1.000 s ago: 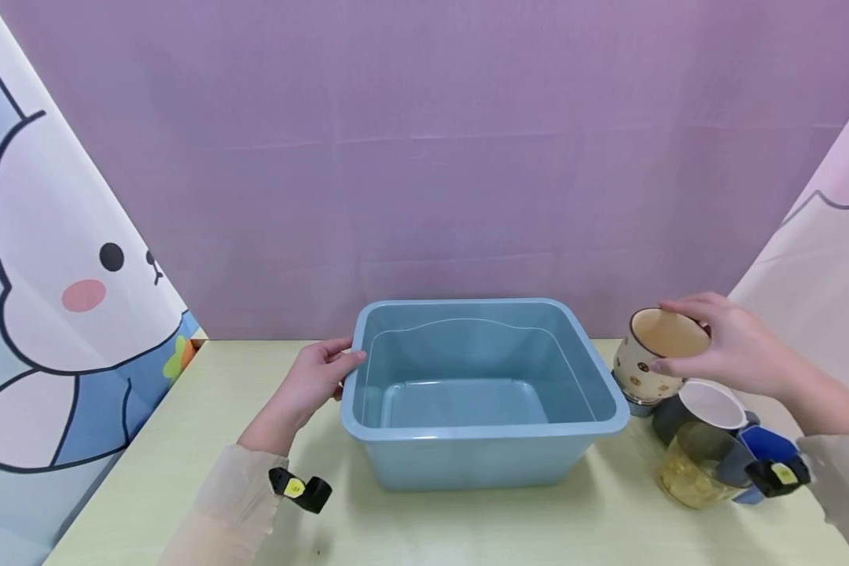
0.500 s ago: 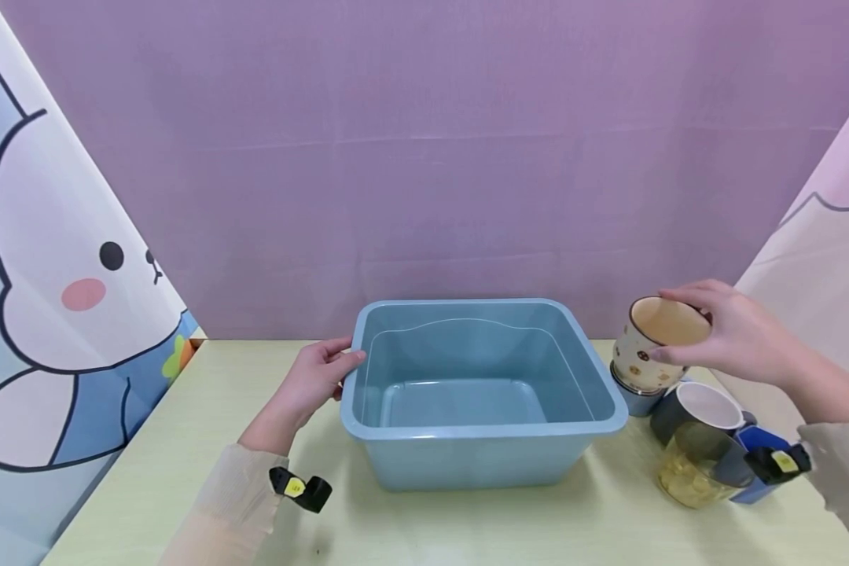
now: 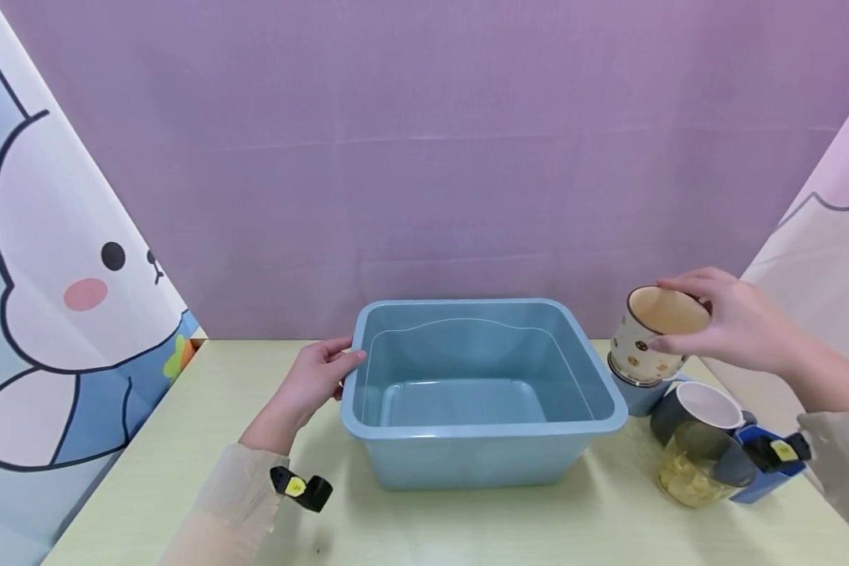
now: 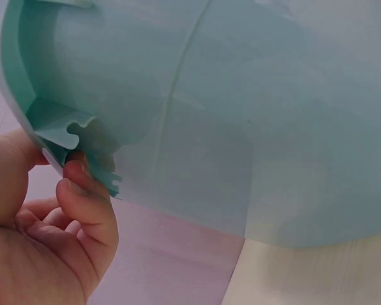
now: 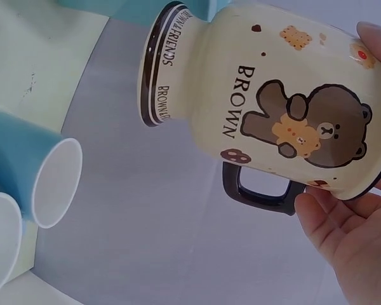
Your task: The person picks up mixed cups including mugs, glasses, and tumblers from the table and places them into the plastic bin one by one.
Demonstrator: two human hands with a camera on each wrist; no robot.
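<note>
Below the right fingers [image 3: 668,344], a partly hidden blue cup [image 3: 640,399], a dark mug [image 3: 667,418] with a white inside, a yellowish see-through cup [image 3: 686,478] and a blue container [image 3: 758,489] are grouped on the pale desk [image 3: 255,393]. Beyond the fingers a purple cloth [image 3: 424,196] is seen, flanked by a printed rabbit panel [image 3: 49,204] leftward and a pink-and-white panel [image 3: 835,204] rightward.
</note>
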